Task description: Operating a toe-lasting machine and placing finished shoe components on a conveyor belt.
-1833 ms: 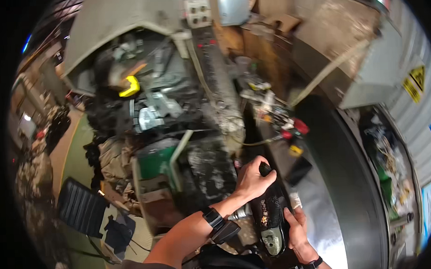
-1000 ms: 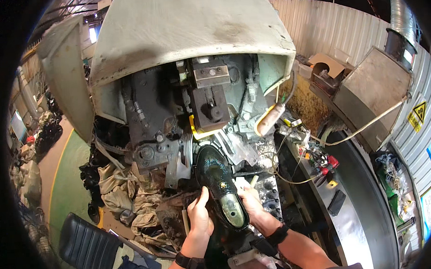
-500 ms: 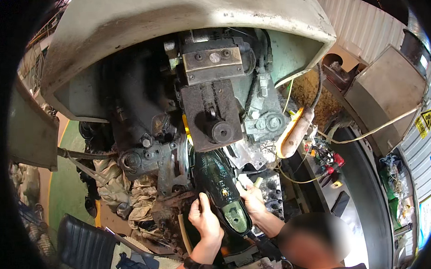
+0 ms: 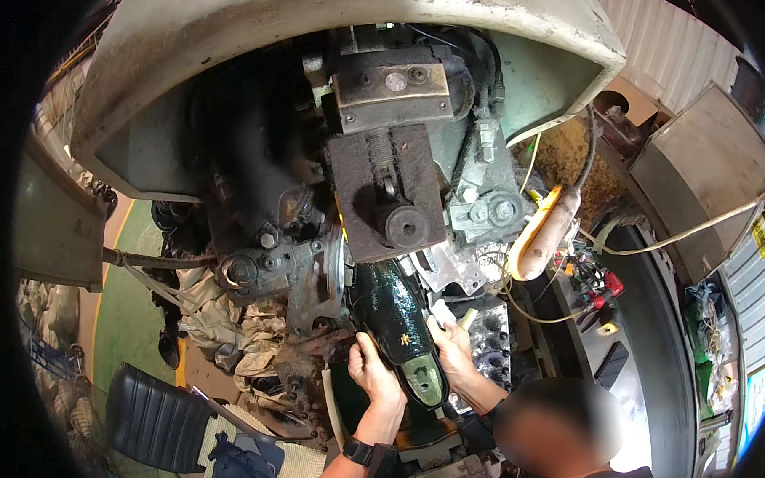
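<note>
A glossy black shoe upper (image 4: 387, 310) sits on a green last (image 4: 422, 381), its far end close under the dark machine block. My left hand (image 4: 376, 376) is closed along the left side of the shoe, with the thumb up beside it. On the right side my right hand (image 4: 459, 356) grips the shoe, thumb pointing toward the machine. The fingers under the shoe are hidden on both sides. A pale cylindrical piece (image 4: 467, 319) and a white scrap (image 4: 442, 311) are just beyond my right hand.
The dark machine block (image 4: 387, 192) overhangs the shoe, beneath a large pale hood (image 4: 341, 25). At the right hang a lit work lamp (image 4: 544, 237) and its cable. A phone (image 4: 611, 363) lies on the side surface. A person's blurred head (image 4: 558, 427) occupies the lower right.
The whole view has shifted slightly, with the machine now higher and further right. Both hands stay at the sides of the shoe, which keeps nearly the same place under the block.
</note>
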A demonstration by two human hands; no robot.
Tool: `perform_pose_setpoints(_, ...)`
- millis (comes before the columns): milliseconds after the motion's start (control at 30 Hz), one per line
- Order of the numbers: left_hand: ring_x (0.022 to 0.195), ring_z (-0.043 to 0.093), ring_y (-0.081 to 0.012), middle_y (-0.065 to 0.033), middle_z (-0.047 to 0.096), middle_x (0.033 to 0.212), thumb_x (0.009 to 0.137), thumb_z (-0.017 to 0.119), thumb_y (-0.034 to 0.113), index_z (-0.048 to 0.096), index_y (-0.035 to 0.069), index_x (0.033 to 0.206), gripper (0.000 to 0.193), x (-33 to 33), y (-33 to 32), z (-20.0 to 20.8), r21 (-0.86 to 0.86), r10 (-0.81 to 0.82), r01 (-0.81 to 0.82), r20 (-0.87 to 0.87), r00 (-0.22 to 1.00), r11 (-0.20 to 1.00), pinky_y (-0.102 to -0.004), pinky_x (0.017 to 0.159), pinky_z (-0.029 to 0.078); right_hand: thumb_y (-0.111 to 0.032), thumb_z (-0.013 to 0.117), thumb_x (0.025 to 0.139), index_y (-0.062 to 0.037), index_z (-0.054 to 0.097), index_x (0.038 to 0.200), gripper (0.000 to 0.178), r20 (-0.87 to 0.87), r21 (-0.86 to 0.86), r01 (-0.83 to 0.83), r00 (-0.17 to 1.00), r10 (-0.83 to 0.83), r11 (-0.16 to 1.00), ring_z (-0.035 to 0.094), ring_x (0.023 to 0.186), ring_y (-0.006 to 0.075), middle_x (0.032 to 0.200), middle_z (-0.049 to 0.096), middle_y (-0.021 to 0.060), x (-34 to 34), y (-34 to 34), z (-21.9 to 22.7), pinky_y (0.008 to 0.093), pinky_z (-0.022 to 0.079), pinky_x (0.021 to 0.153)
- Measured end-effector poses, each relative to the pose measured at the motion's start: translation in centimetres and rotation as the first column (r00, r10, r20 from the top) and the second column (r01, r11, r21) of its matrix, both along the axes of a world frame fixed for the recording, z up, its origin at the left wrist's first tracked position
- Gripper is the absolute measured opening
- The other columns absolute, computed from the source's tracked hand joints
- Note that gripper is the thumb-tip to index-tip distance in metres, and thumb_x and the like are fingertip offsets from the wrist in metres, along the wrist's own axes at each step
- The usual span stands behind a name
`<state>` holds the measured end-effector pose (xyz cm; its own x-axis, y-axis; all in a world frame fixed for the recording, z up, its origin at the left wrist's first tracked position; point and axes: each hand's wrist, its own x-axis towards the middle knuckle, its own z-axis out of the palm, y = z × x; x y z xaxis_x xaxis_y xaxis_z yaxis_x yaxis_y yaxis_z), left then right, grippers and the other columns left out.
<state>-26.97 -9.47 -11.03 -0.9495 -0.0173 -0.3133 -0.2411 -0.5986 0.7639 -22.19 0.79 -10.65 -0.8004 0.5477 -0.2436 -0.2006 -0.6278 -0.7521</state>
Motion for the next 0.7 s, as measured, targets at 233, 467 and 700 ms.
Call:
perform_pose_setpoints(233, 0.072, 0.048, -0.0037, 0.0064, 0.055, 0.078, 0.107, 0.055, 0.028, 0.054, 0.010, 0.080, 0.032, -0.7, 0.0, -2.9, -0.065, 0.008, -0.013, -0.085, 0.996, 0.998, -0.0236, 0.065, 0.044, -0.020, 0.065, 0.101, 0.0008, 0.052, 0.123, 0.033, 0.015, 0.045, -0.050, 0.999, 0.049, 0.998, 0.067, 0.086, 0.0109, 0.102, 0.072, 0.0076, 0.1, 0.3, -2.1, 0.0249, 0.053, 0.076)
perform_pose_setpoints(467, 0.078, 0.057, -0.0052, 0.0029, 0.066, 0.090, 0.107, 0.055, 0.027, 0.064, 0.006, 0.092, 0.027, -0.1, -0.3, -2.4, 0.000, -0.013, 0.013, -0.021, 1.000, 1.000, -0.0229, 0.070, 0.048, -0.017, 0.064, 0.101, 0.0017, 0.056, 0.127, 0.033, 0.016, 0.024, -0.049, 0.999, 0.048, 0.999, 0.067, 0.087, 0.0116, 0.106, 0.071, 0.0076, 0.9, 0.0, -0.7, 0.0260, 0.055, 0.073)
perform_pose_setpoints(700, 0.091, 0.063, -0.0093, -0.0022, 0.071, 0.107, 0.107, 0.053, 0.027, 0.068, 0.001, 0.111, 0.030, 0.3, -1.1, -1.9, 0.055, -0.087, 0.087, -0.001, 0.996, 0.995, -0.0253, 0.081, 0.052, -0.017, 0.064, 0.101, 0.0016, 0.060, 0.121, 0.027, 0.007, -0.037, -0.046, 0.999, 0.046, 0.998, 0.068, 0.086, 0.0124, 0.105, 0.070, 0.0077, 1.5, -0.5, -0.1, 0.0269, 0.057, 0.073)
